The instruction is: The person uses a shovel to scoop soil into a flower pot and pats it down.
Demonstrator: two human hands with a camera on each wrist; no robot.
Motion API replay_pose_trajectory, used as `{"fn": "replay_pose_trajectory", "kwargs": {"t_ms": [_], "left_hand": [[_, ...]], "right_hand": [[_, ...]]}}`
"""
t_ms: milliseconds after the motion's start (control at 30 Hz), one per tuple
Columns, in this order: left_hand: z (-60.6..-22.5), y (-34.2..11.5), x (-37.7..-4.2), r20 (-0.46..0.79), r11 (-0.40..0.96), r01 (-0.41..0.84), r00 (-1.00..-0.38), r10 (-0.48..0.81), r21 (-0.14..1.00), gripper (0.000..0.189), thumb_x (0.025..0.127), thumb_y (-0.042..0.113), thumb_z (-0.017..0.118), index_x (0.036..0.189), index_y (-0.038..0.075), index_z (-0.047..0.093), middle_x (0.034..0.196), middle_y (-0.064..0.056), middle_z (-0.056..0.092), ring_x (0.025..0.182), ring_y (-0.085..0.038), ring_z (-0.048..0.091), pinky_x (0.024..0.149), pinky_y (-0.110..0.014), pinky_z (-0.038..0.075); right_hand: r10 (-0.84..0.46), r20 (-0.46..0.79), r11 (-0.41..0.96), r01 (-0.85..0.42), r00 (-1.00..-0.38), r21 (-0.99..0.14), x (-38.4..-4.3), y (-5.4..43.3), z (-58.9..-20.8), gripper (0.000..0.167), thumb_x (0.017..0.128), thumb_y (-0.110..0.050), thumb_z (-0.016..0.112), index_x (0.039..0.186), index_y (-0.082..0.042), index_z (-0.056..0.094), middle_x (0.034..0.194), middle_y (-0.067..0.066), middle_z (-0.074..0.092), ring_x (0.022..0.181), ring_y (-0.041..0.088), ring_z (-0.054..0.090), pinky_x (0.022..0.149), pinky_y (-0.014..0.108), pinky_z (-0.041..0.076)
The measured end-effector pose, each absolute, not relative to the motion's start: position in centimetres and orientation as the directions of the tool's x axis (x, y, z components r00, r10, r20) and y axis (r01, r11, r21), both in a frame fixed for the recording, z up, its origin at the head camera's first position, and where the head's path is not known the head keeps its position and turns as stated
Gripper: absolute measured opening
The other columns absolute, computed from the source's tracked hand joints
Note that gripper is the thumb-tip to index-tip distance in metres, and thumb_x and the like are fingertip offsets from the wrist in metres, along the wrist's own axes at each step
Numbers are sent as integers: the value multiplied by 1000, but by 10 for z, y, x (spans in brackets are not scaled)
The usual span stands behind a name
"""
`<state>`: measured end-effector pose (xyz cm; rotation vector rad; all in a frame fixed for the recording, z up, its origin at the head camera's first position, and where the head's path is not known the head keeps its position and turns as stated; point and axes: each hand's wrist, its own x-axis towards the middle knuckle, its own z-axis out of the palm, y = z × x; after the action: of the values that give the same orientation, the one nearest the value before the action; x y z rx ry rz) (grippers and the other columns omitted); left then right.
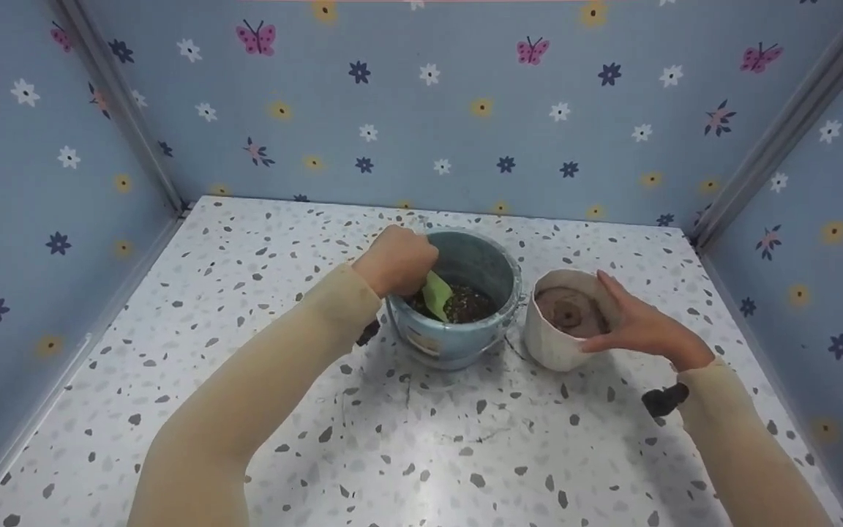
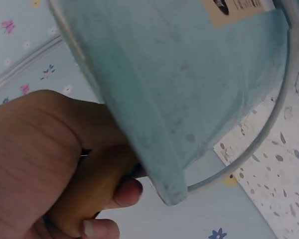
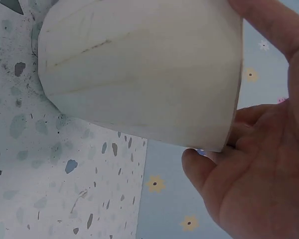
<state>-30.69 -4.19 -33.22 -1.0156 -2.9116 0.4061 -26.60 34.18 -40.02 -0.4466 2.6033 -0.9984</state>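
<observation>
My left hand (image 1: 396,260) grips the wooden handle (image 2: 97,184) of a small trowel, reaching over the left rim of a light blue bucket (image 1: 451,350). The trowel's green blade (image 1: 436,294) points down into dark, speckled soil (image 1: 473,304) inside. To the right of the bucket stands a white faceted flowerpot (image 1: 549,344); its brown inner bottom with a round centre mark shows from above. My right hand (image 1: 637,322) holds this pot by its right side, thumb at the near rim and fingers at the far rim. In the right wrist view the pot's pale wall (image 3: 144,74) bears brownish streaks.
Both vessels stand on a white speckled tabletop (image 1: 363,461). Blue flowered panels (image 1: 436,102) close it in at the back and both sides. A thin bucket handle (image 2: 254,149) hangs down the bucket's side. Dark crumbs and smudges lie in front of the vessels.
</observation>
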Motion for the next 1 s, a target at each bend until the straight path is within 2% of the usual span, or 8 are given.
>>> {"fn": "replay_pose_trajectory", "kwargs": {"t_ms": [167,267,400,500,700,1000], "left_hand": [[-334,-41,-306,42,744,656,-746,665,-129,14,90,15,64,82,4,68,74,-10,65,65,-28,61,64,-46,54],[-337,-40,-307,70,746,649,-746,662,-147,11,89,11,64,81,5,69,74,-9,66,64,-27,61,62,-45,54],[-342,-40,-309,101,763,620,-760,642,-181,12,90,9,62,84,4,71,75,-10,67,65,-27,62,61,-44,54],[-347,-39,-310,94,749,643,-745,660,-160,14,91,13,65,83,3,71,76,-11,68,66,-28,63,63,-45,55],[-347,-44,-307,61,717,695,-715,697,-45,21,90,27,72,85,6,74,79,-9,70,67,-28,64,66,-46,54],[-345,-58,-307,43,709,693,-718,694,134,19,91,26,70,87,9,77,81,-4,72,69,-23,66,68,-41,55]], "right_hand": [[-374,-173,699,-155,-911,-698,-265,343,-401,131,74,-41,87,158,-20,-10,164,13,-5,148,38,0,112,64,15],[-374,-174,698,-153,-911,-699,-266,342,-402,130,74,-42,87,159,-23,-9,165,11,-5,149,37,0,112,64,15],[-382,-167,684,-157,-909,-713,-267,341,-406,129,74,-41,87,159,-20,-7,165,12,-4,149,36,0,113,63,14],[-390,-165,665,-153,-906,-731,-266,346,-408,127,76,-36,87,159,-16,-7,164,13,-5,149,36,-2,113,62,12],[-391,-171,680,-159,-904,-716,-264,348,-405,125,78,-30,86,159,-12,-7,163,18,-7,148,42,-2,111,66,12],[-370,-190,637,-100,-909,-764,-265,345,-412,126,78,-29,86,158,-17,-11,164,15,-10,148,40,-5,111,66,11]]}}
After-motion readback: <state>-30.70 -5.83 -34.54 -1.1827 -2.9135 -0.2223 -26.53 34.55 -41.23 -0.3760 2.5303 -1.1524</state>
